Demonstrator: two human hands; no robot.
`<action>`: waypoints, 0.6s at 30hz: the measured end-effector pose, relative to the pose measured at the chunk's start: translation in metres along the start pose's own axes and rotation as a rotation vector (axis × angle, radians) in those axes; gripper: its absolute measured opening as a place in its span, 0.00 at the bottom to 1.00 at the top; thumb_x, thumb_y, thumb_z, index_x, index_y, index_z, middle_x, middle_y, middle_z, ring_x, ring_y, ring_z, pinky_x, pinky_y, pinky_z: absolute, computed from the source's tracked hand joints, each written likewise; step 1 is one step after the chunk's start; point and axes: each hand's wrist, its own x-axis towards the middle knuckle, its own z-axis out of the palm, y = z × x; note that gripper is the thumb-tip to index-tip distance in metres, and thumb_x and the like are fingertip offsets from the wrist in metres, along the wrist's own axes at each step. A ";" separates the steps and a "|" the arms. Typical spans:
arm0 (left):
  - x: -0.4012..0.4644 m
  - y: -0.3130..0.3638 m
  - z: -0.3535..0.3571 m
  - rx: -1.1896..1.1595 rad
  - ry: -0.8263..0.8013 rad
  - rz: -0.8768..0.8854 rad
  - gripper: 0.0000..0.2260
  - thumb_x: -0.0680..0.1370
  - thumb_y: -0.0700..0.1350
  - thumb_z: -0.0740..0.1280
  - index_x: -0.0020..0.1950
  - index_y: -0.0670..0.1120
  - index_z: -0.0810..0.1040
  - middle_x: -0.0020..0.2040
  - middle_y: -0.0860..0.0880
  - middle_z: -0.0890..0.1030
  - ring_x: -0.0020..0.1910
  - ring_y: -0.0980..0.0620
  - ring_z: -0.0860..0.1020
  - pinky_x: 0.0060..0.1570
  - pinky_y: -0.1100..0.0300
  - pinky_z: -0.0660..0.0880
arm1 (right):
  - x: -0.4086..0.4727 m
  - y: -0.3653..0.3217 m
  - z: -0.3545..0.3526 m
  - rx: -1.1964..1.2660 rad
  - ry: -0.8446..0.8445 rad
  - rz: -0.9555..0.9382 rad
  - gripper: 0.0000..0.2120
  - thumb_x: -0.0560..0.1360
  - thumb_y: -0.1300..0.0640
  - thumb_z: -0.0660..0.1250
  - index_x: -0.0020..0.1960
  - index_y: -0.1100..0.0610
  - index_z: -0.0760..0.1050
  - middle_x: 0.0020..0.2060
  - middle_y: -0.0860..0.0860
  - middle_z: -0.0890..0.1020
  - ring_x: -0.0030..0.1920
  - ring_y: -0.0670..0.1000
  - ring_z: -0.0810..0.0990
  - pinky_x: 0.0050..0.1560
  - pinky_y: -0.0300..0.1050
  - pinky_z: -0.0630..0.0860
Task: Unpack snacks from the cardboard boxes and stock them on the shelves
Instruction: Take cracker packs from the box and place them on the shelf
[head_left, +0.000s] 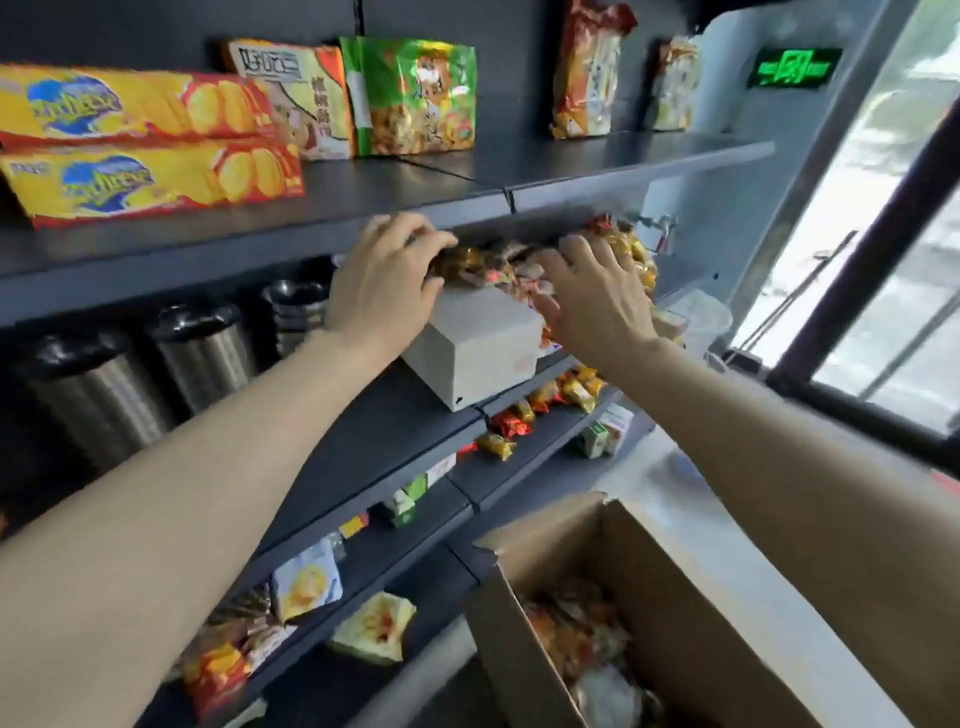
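Cardboard box (675, 587) of wrapped snacks (582, 639)

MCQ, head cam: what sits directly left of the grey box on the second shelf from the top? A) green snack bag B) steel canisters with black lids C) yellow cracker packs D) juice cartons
B: the steel canisters with black lids stand in a row left of the grey box on that shelf; the yellow cracker packs lie on the shelf above.
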 end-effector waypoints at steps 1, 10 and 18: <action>-0.007 0.013 0.016 -0.024 -0.024 0.017 0.18 0.76 0.41 0.70 0.66 0.47 0.77 0.62 0.46 0.76 0.62 0.42 0.71 0.61 0.48 0.72 | -0.019 0.011 0.007 -0.013 -0.036 0.022 0.21 0.80 0.48 0.64 0.69 0.55 0.71 0.66 0.57 0.73 0.65 0.62 0.71 0.63 0.59 0.70; -0.099 0.128 0.191 -0.272 -0.384 0.073 0.18 0.74 0.40 0.73 0.64 0.47 0.79 0.62 0.46 0.77 0.60 0.42 0.72 0.59 0.49 0.72 | -0.195 0.100 0.111 0.021 -0.358 0.246 0.21 0.79 0.50 0.64 0.71 0.54 0.70 0.67 0.56 0.73 0.63 0.62 0.72 0.59 0.55 0.67; -0.230 0.205 0.333 -0.362 -0.772 0.009 0.17 0.77 0.43 0.71 0.65 0.50 0.79 0.61 0.50 0.77 0.63 0.46 0.72 0.59 0.51 0.74 | -0.352 0.152 0.224 0.135 -0.662 0.415 0.21 0.79 0.51 0.65 0.71 0.54 0.69 0.66 0.57 0.73 0.63 0.62 0.73 0.60 0.58 0.71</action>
